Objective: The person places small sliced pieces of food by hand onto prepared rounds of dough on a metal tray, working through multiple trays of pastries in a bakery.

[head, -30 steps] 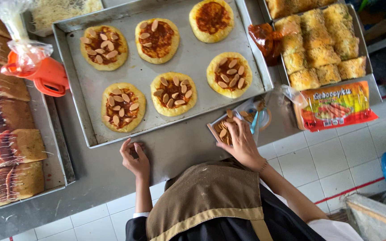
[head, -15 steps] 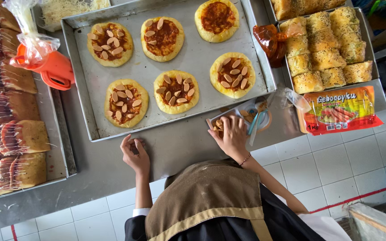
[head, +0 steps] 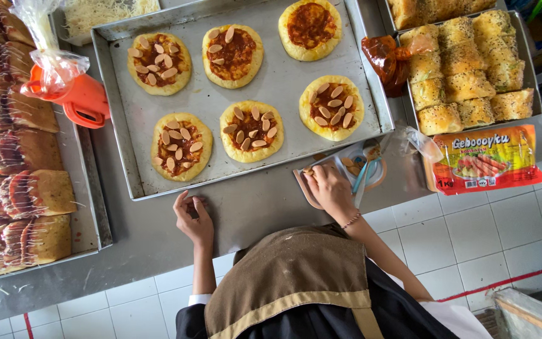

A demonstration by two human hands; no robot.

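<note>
A steel baking tray [head: 120, 125] holds several small round dough bases spread with red sauce. Most carry pale sausage slices, like the base [head: 250, 130] near the front; the far right one [head: 310, 25] has sauce only. My left hand [head: 192, 216] rests on the steel table against the tray's near edge, fingers loosely bent, holding nothing. My right hand [head: 327, 187] is lowered into a small flat container [head: 302, 188] of sausage slices to the right of the tray, fingers curled down on the slices.
An orange jug [head: 79, 100] with a plastic bag stands left of the tray. Striped buns [head: 26, 150] fill a tray at far left. Seeded rolls [head: 472, 63], a bag of red sauce [head: 384, 59] and an orange sausage package [head: 487, 160] lie on the right. Grated cheese [head: 108, 12] sits behind.
My right hand has stayed at the small container, sliding slightly left and closing over the slices. My left hand has kept its place by the tray's edge.
</note>
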